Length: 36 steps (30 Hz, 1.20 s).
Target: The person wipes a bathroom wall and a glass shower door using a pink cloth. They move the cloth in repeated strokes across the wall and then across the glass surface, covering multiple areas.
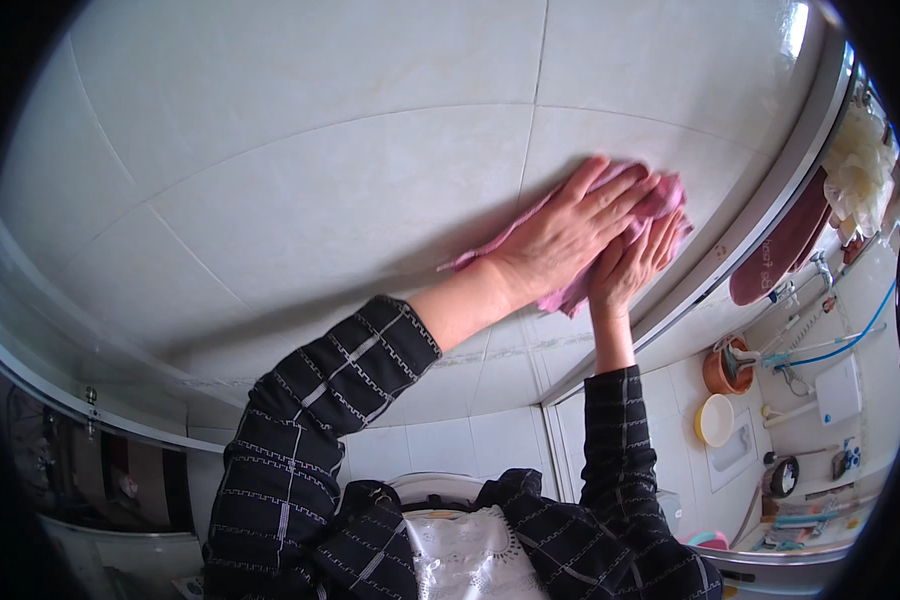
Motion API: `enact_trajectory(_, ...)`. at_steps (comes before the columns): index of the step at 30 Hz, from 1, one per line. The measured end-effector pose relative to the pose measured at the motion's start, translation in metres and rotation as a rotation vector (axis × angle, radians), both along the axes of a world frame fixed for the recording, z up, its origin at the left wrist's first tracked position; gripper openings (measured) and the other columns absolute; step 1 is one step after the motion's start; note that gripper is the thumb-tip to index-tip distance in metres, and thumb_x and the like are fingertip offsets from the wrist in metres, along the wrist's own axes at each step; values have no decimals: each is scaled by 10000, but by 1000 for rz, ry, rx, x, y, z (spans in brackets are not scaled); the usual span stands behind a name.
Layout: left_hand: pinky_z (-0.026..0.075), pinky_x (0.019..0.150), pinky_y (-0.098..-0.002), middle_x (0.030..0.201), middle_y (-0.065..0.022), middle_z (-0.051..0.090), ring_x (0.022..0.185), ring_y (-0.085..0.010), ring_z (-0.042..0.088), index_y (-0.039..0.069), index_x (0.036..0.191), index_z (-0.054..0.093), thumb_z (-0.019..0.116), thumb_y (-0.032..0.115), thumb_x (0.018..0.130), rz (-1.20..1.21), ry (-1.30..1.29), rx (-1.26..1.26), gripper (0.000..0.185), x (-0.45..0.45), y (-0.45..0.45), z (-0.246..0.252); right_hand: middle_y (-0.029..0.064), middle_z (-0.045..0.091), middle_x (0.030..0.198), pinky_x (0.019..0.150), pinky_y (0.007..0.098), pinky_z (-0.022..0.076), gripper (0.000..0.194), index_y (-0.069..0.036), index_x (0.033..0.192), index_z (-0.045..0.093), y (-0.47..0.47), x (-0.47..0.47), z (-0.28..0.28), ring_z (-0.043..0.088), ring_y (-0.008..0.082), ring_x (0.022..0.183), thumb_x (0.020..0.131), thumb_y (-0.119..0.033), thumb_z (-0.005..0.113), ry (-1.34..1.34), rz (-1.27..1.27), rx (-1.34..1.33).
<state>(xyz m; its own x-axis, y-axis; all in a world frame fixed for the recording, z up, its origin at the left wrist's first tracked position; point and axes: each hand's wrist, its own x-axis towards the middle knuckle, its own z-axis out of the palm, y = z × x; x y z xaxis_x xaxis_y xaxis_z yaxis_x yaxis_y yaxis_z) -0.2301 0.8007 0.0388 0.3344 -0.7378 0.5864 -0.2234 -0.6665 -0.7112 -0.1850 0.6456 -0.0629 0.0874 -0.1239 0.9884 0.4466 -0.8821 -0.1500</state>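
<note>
A pink cloth (pixel 570 296) is spread against the pale tiled wall (pixel 345 172), close to the wall's right-hand metal frame. My left hand (pixel 562 232) lies flat over the cloth with its fingers stretched up and to the right. Just right of it, my right hand (pixel 634 262) presses on the cloth's bunched right part. The two hands nearly touch each other. Part of the cloth is hidden under both palms, and one edge sticks out beside my left wrist.
A light metal door frame (pixel 735 225) curves along the right. Beyond it are a hanging dark red towel (pixel 784 240), a bath puff (pixel 859 169), an orange bucket (pixel 729 367), a yellow basin (pixel 714 420) and a squat toilet (pixel 735 450). A glass-fronted cabinet (pixel 112 480) stands at lower left.
</note>
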Motion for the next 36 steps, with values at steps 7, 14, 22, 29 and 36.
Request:
enact_trajectory(7,27,1226,-502,1659,-28,136,1532,-223,85,154,1576,236,408,372,995,17,105,-25,644,-21,51,-87,259,358,1527,1167,544,215,465,-65,1341,579,28,-46,-57,291,453,1439,902,-220,588,257,50,-144)
enact_trajectory(14,90,1209,-530,1582,-24,349,1481,-236,262,213,1408,539,520,372,958,-13,141,-237,478,-49,136,-119,205,382,1529,1154,560,242,455,-196,1305,619,88,-68,-36,337,408,1426,881,-356,667,284,146,-343)
enact_trajectory(22,110,1167,-641,1530,-125,402,1429,-375,320,177,1494,417,577,462,930,69,47,-432,653,-50,151,-20,159,366,1555,1155,545,224,519,-270,1378,576,107,-60,102,334,364,1436,872,-343,669,156,304,-413)
enact_trajectory(29,141,1185,-615,1530,-118,393,1438,-364,318,306,1498,409,639,477,874,145,-118,-431,687,-42,114,123,146,325,1582,1171,510,181,587,-283,1448,503,61,-33,225,283,344,1463,885,-335,660,59,372,-431)
enact_trajectory(36,159,1163,-624,1520,-129,397,1419,-395,333,303,1485,443,635,485,865,81,-223,-492,674,-49,90,169,122,351,1572,1185,532,145,555,-323,1413,525,60,-38,265,306,325,1459,878,-385,659,-43,304,-281)
